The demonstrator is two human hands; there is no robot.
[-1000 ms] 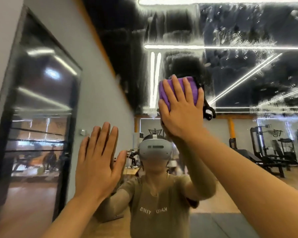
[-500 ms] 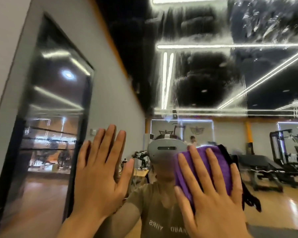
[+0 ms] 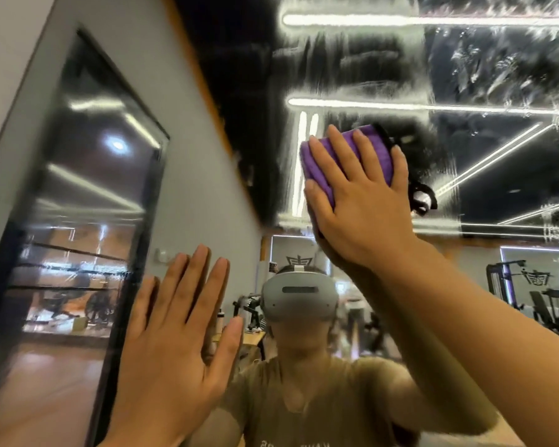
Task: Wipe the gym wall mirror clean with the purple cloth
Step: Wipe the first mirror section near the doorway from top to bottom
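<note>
Since half a second ago: right hand (image 3: pixel 365 201) and cloth (image 3: pixel 352 162) have risen from chest height of the reflection to above the reflected headset, much where they were a second ago; left hand (image 3: pixel 175 337) has hardly shifted.

Item 1, left hand: low left, flat against the mirror (image 3: pixel 465 175), fingers straight and spread, thumb out to the right, holding nothing.

Item 2, right hand: upper centre, forearm running in from the lower right. Fingers straight and slightly fanned, laid over the cloth and pressing it to the glass; thumb along the cloth's left edge.

Item 3, cloth: purple, folded into a thick pad, between the right palm and the mirror. Shows above and left of the fingers. A black strap (image 3: pixel 421 195) loops out at its right side (whether real or reflected, cannot tell).

Item 4, mirror: fills centre and right. Upper part carries whitish smears and droplet streaks around the cloth, heavier toward the upper right; lower part clearer.

Item 5, reflections: person in an olive shirt (image 3: pixel 304 411) wearing a grey headset (image 3: pixel 299 298), below the cloth; beyond, gym machines (image 3: pixel 530 295) at right, long ceiling light strips (image 3: pixel 433 106) above.

Item 6, far left: grey wall (image 3: pixel 188 175) with a dark-framed glass panel (image 3: pixel 88 201), blurred.
</note>
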